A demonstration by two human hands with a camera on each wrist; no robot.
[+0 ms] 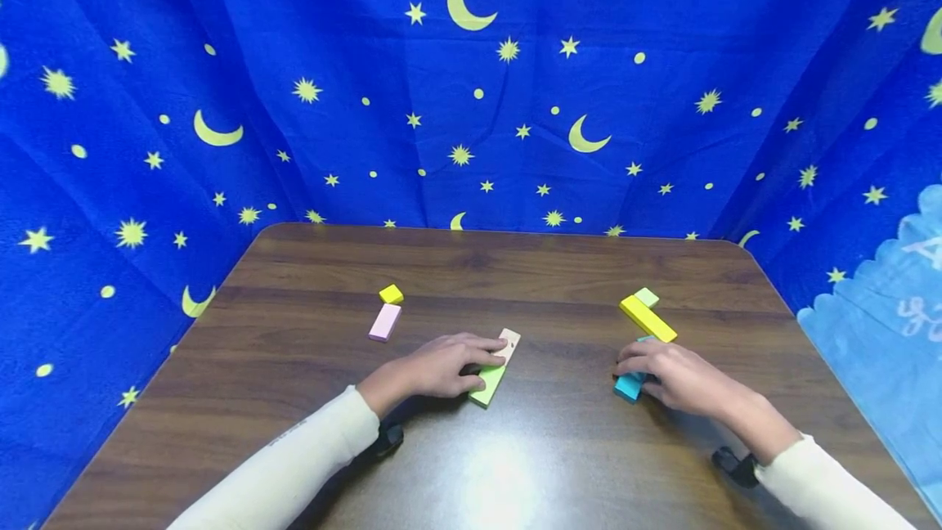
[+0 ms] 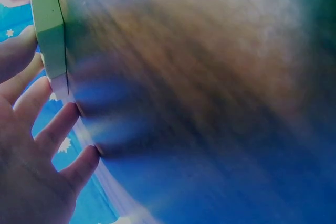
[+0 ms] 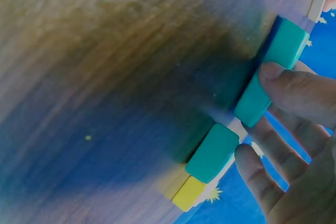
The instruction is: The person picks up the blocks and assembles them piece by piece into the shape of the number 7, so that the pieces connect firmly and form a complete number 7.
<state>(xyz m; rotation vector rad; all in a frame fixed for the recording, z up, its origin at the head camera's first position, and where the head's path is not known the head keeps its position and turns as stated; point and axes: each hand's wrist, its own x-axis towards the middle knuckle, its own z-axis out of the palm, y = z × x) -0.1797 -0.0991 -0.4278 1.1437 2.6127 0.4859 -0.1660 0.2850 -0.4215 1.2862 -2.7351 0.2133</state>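
My left hand (image 1: 445,365) lies with fingers spread at a light green block (image 1: 487,387) and a pale cream block (image 1: 509,339) that meet end to end. Its thumb is at the side of the green block (image 2: 50,30); the other fingers reach toward the cream block and the tabletop. My right hand (image 1: 673,375) pinches a teal block (image 1: 630,385) between thumb and fingers. In the right wrist view the thumb presses the face of this teal block (image 3: 286,43). A second teal block (image 3: 212,153) sits just past the held one, near the fingertips.
A long yellow block (image 1: 648,318) and a small pale green block (image 1: 647,297) lie beyond the right hand. To the left are a small yellow block (image 1: 392,294) and a pink block (image 1: 385,322). A star-patterned blue cloth (image 1: 412,88) hangs around the wooden table (image 1: 331,260).
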